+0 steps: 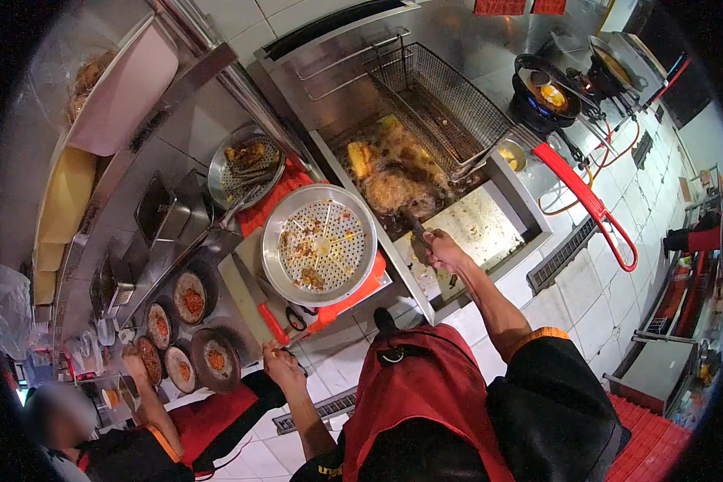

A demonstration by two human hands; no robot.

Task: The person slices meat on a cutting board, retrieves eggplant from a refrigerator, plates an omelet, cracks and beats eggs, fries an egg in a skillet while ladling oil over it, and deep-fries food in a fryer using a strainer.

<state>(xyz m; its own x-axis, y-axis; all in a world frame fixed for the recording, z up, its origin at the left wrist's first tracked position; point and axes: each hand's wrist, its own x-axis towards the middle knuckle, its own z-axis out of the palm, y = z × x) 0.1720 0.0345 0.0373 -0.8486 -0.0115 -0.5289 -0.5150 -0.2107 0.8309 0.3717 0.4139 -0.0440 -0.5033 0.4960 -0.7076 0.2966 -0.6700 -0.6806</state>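
My right hand (446,251) is closed around the handle of a dark-handled utensil (412,225). Its far end reaches into the bubbling oil of the deep fryer (534,215), beside a browned, battered-looking piece of food (398,191). A yellowish fried piece (361,159) floats farther back. My left hand (283,365) hangs low with its fingers curled, near the red handle of a knife (273,323) on a cutting board (241,297); whatever it may hold is hidden. Between my hands and the wall sits a round perforated metal pan (273,249) with fried crumbs in it.
A wire fry basket (482,120) with a red handle (578,189) rests over the fryer. Behind the pan is a strainer (217,173) holding fried food. Scissors (296,319) lie beside the board. A co-worker (124,450) reaches toward several bowls (221,377) at left. Woks (566,112) stand on burners.
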